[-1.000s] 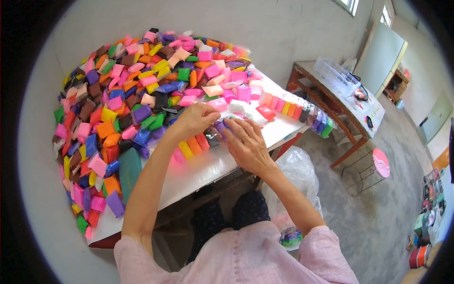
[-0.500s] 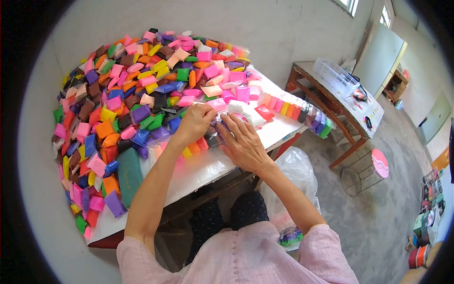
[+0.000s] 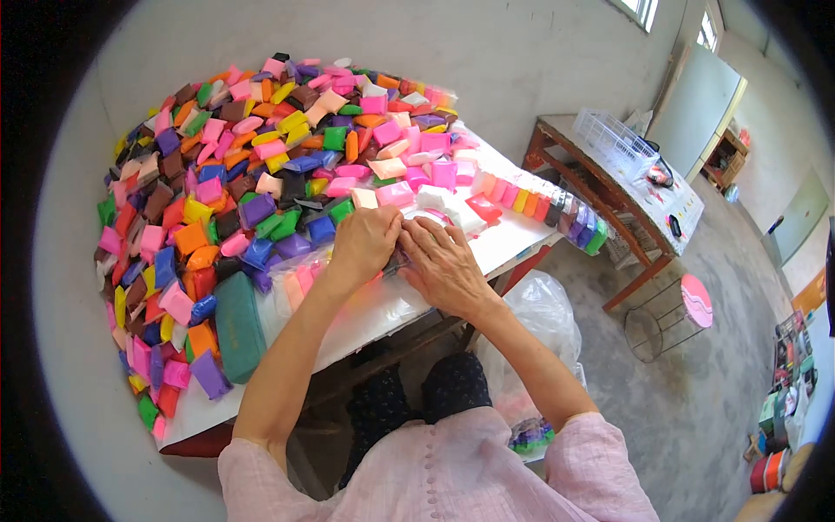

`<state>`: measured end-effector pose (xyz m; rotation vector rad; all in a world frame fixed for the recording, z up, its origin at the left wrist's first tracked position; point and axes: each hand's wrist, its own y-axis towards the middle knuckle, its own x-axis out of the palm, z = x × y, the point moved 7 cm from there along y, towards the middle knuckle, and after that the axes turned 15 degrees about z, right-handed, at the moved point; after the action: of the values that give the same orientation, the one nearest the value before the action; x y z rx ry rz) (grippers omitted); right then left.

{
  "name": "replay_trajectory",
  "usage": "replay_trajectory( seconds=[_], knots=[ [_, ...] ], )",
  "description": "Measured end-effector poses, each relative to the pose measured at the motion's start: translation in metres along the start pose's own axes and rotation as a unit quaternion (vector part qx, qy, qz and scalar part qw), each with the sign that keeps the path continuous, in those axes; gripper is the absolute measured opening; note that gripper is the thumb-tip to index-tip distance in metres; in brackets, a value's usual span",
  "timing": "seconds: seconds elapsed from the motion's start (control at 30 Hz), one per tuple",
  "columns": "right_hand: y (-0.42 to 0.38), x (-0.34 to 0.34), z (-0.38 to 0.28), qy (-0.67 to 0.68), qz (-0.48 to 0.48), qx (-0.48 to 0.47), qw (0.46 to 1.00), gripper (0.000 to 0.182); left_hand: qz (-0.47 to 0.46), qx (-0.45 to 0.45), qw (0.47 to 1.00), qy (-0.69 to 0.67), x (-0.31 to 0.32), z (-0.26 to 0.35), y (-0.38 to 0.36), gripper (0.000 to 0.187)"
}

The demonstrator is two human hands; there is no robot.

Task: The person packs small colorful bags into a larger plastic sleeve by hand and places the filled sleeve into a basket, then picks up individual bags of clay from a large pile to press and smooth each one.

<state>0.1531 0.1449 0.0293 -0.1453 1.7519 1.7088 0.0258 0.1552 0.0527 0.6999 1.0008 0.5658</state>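
A clear plastic bag (image 3: pixel 300 280) with a row of coloured packets in it lies along the table's near edge, under both hands. My left hand (image 3: pixel 369 244) is closed, thumb and fingers pinched on the bag's upper right part. Beside it my right hand (image 3: pixel 442 265) curls over the bag's right end, fingers bent and close against the left hand. The packets beneath my fingers are mostly hidden. Just beyond the hands are white packets (image 3: pixel 452 209) and a red packet (image 3: pixel 484 209). Another clear bag with a row of coloured packets (image 3: pixel 532 203) lies to the right.
A big heap of coloured packets (image 3: pixel 235 165) covers the table's (image 3: pixel 348 335) left and back. A green pouch (image 3: pixel 239 326) lies by my left forearm. Rightward stand a wooden table (image 3: pixel 600 165) with a white basket (image 3: pixel 616 143), a pink-topped stool (image 3: pixel 697 300) and a large plastic bag (image 3: pixel 539 322).
My left hand has turned and moved slightly down, its fist now against the right hand. The right hand's fingers have drawn in, and the bag's left part has shifted a little.
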Motion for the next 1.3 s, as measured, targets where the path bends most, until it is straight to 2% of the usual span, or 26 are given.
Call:
replay_trajectory(
  seconds=[0.37, 0.57, 0.87, 0.97, 1.07, 1.17, 1.27, 1.3],
  knots=[
    [-0.006, -0.001, 0.003, 0.006, 0.026, 0.026, 0.999, 0.053, 0.011, 0.082, 0.993, 0.086, -0.001, 0.022, -0.016, 0.017],
    [-0.007, -0.005, 0.004, 0.020, 0.025, 0.040, 0.999, 0.048, 0.065, 0.104, 0.986, 0.111, -0.006, 0.036, -0.027, 0.009],
    [-0.002, -0.017, 0.007, 0.053, 0.027, 0.039, 0.997, 0.042, 0.056, 0.068, 0.996, 0.027, -0.019, 0.045, -0.028, 0.021],
    [-0.004, -0.015, 0.011, 0.070, 0.035, 0.054, 0.995, 0.042, 0.070, 0.096, 0.993, 0.000, -0.019, 0.045, -0.032, 0.031],
    [-0.004, -0.021, 0.011, 0.112, 0.057, 0.069, 0.990, 0.042, 0.061, 0.112, 0.992, 0.007, -0.023, 0.055, -0.036, 0.041],
    [-0.006, -0.022, 0.012, 0.138, 0.048, 0.076, 0.986, 0.031, 0.056, 0.136, 0.988, 0.039, -0.022, 0.057, -0.042, 0.046],
    [-0.005, -0.023, 0.016, 0.116, 0.083, 0.090, 0.986, 0.033, 0.025, 0.124, 0.991, 0.045, -0.016, 0.053, -0.043, 0.047],
    [-0.004, -0.024, 0.019, 0.149, 0.083, 0.117, 0.978, 0.031, 0.032, 0.137, 0.988, 0.059, -0.016, 0.053, -0.045, 0.047]
  ],
)
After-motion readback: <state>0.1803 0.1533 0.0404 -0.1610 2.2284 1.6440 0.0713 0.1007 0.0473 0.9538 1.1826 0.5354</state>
